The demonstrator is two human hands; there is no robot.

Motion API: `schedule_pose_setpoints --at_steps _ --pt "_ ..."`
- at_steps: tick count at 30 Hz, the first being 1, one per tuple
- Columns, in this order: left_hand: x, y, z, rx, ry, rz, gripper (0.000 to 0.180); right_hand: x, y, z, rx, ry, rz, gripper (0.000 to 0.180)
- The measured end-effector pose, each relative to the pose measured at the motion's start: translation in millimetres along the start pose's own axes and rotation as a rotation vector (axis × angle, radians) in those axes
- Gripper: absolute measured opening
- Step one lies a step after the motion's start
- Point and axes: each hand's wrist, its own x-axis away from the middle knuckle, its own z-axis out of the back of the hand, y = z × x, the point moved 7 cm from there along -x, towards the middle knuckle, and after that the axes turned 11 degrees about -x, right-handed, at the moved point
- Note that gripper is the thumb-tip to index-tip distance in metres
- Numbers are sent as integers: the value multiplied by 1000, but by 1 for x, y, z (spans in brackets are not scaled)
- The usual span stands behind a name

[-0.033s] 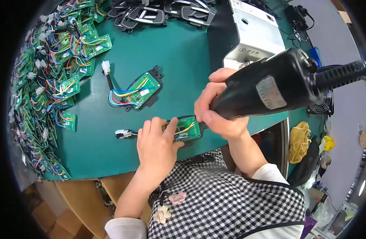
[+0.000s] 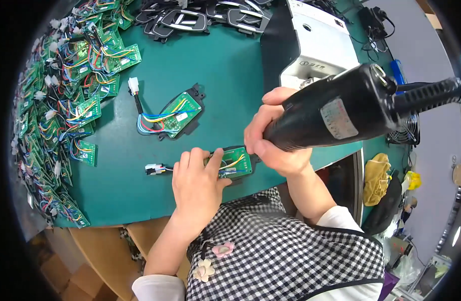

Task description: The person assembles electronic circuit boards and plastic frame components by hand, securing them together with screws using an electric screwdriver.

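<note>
Right hand (image 2: 283, 158) closed around the black tool (image 2: 311, 115); left hand (image 2: 196, 181) grips the board (image 2: 242, 163) at its left end, on the bench (image 2: 235, 85).

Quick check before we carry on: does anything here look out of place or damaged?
Nothing stands out as spilled or visibly damaged. The heap of circuit boards at the left is merely jumbled. The left hand partly hides the board beneath it, so I cannot judge that one fully.
</note>
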Motion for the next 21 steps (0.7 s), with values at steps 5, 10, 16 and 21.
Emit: schedule_pose_setpoints --at_steps 5,10,16,21 --pt "-3 4 0 -7 -6 36 55 4 -20 -1 197 -76 78 62" --pt "0 3 0 -15 -9 70 52 2 -116 72 -88 452 601 63" --pt "-2 1 -4 -40 -15 61 53 -22 -93 82 159 455 408 59" --pt "0 -1 -3 -22 3 61 56 -3 -84 60 5 452 275 65"
